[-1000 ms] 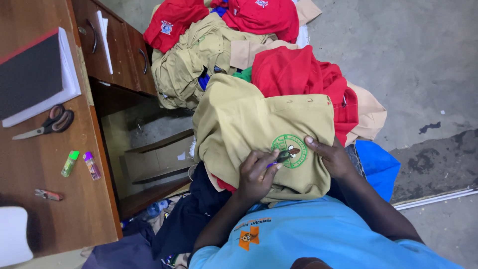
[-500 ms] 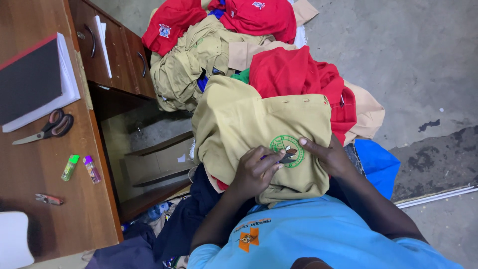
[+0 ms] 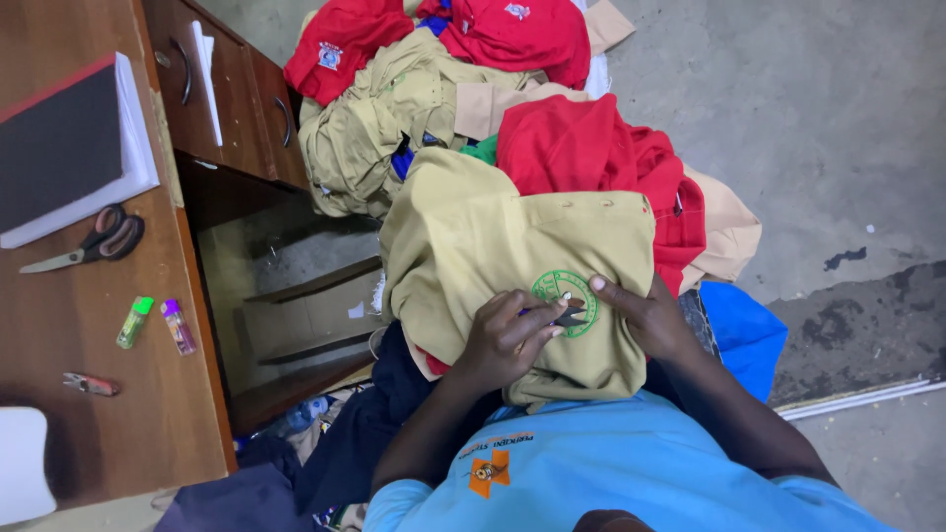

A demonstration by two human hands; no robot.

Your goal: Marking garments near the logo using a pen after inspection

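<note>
Here the khaki shirt (image 3: 493,246) lies spread over the person's lap, at the near end of a heap of clothing on the floor, and serves as the landmark for the rest. On its lower part sits a round green embroidered badge (image 3: 565,300). The left hand (image 3: 507,335) rests on the shirt just left of the badge, fingers curled narrow around a small dark cutting tool (image 3: 569,316) whose tip lies on the badge; what kind of tool it is cannot be told. The right hand (image 3: 645,315) lies on the shirt just right of the badge, fingers fairly flat and pressing the cloth, forefinger tip touching the badge's edge; it holds nothing.

Beyond the shirt, touching its far edge, lies a red garment (image 3: 591,148); farther off are more khaki garments (image 3: 365,138) and further red shirts (image 3: 512,34). A blue cloth (image 3: 744,330) shows to the right of the shirt, below the red garment.

Left of the shirt, well apart, stands a wooden desk (image 3: 148,414). On it: scissors (image 3: 94,241) with dark handles, a thick book (image 3: 69,148) with a dark cover, a green lighter (image 3: 135,321) and a purple lighter (image 3: 178,327) side by side.
</note>
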